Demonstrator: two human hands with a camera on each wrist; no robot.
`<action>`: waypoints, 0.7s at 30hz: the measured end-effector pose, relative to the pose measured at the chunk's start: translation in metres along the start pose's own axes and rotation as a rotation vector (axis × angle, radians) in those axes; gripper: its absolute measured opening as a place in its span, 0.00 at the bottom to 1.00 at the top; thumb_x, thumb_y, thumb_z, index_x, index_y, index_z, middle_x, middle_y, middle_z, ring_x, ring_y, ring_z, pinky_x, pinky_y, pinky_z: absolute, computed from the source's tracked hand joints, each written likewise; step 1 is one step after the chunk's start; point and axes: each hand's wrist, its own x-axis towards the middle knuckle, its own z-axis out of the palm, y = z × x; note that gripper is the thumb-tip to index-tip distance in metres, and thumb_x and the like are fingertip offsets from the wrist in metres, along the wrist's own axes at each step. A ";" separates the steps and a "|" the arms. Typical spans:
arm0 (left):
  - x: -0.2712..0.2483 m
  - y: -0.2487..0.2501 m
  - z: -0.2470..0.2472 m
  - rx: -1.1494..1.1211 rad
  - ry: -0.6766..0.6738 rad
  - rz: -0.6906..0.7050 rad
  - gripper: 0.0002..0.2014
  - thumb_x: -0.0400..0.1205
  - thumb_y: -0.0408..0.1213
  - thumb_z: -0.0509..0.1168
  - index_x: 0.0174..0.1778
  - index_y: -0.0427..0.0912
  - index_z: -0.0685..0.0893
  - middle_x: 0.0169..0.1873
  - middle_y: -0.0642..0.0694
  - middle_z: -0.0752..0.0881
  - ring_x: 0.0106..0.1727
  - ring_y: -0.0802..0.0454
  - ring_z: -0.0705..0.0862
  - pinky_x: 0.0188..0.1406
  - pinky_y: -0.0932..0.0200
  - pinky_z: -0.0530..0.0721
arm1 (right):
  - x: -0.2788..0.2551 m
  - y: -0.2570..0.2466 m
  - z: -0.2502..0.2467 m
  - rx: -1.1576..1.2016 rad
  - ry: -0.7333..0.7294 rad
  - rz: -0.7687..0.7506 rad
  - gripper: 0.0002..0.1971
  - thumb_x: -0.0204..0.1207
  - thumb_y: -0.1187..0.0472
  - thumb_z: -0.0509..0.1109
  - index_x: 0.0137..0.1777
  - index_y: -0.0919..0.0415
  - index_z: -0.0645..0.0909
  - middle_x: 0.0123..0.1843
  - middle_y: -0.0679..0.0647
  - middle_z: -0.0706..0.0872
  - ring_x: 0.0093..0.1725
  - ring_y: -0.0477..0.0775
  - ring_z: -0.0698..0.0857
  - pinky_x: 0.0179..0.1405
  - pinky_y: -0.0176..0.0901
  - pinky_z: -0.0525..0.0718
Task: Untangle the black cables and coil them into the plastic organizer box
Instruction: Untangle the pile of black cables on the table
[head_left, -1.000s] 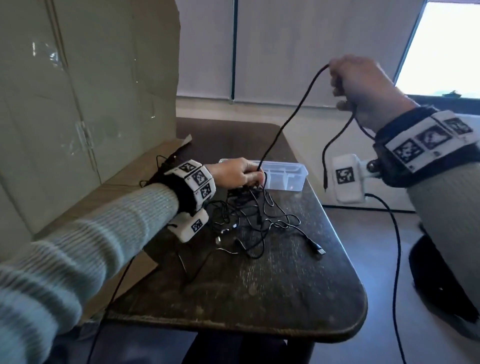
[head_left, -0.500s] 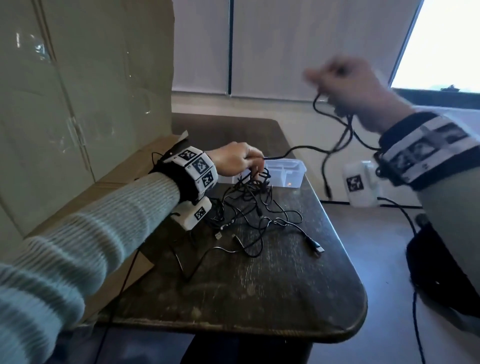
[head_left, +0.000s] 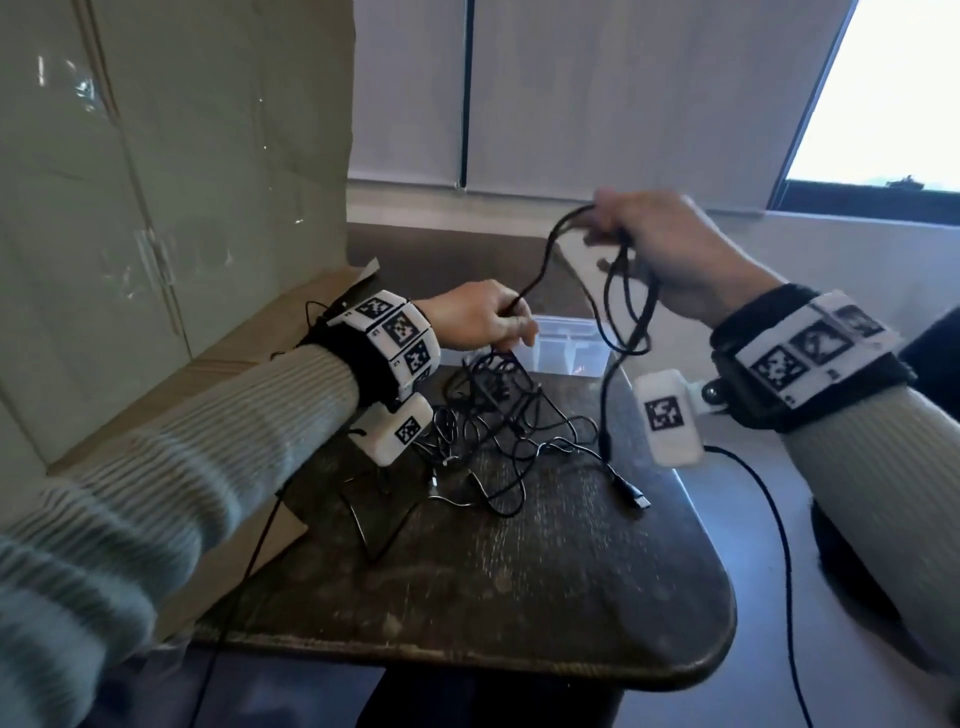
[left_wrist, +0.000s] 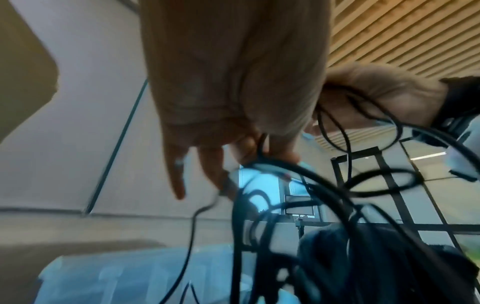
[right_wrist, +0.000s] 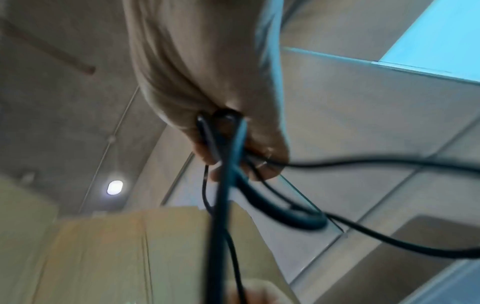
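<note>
A tangle of black cables (head_left: 498, 415) lies on the dark table (head_left: 519, 597), just in front of the clear plastic organizer box (head_left: 566, 345). My left hand (head_left: 483, 322) hovers over the tangle and pinches one black cable (head_left: 545, 260) between thumb and fingers (left_wrist: 283, 152). That cable arcs up to my right hand (head_left: 654, 244), which is raised above the box and grips several hanging loops of it (right_wrist: 226, 144). A loose end with a USB plug (head_left: 634, 496) lies on the table to the right of the tangle.
A tall cardboard panel (head_left: 171, 182) stands along the table's left side, with a flap lying under my left forearm. The table's rounded front-right corner (head_left: 711, 639) is close to the plug. A thin black lead (head_left: 779, 545) hangs from my right wrist camera.
My right hand has come down and toward the left hand, gathering the taut cable into loops. My left hand has risen slightly off the tangle, still holding the cable.
</note>
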 end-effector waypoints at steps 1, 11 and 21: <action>0.000 -0.003 0.001 -0.054 0.002 -0.013 0.10 0.86 0.42 0.61 0.43 0.47 0.84 0.30 0.55 0.86 0.31 0.65 0.84 0.42 0.64 0.79 | 0.004 -0.006 -0.007 0.127 0.040 0.011 0.13 0.86 0.58 0.60 0.40 0.57 0.80 0.46 0.52 0.87 0.44 0.47 0.84 0.42 0.42 0.81; -0.010 -0.013 0.006 -0.072 -0.077 -0.056 0.16 0.89 0.42 0.54 0.40 0.43 0.82 0.34 0.50 0.87 0.39 0.54 0.87 0.44 0.63 0.81 | -0.002 -0.044 -0.053 0.909 0.185 -0.152 0.19 0.84 0.48 0.62 0.34 0.57 0.70 0.25 0.47 0.71 0.20 0.45 0.66 0.26 0.41 0.79; -0.012 0.055 -0.033 -0.036 0.168 0.006 0.12 0.82 0.27 0.55 0.51 0.32 0.84 0.37 0.45 0.85 0.39 0.51 0.82 0.43 0.57 0.81 | -0.030 0.010 0.009 -0.521 -0.245 -0.032 0.30 0.58 0.45 0.83 0.58 0.57 0.83 0.52 0.52 0.91 0.33 0.43 0.82 0.29 0.31 0.75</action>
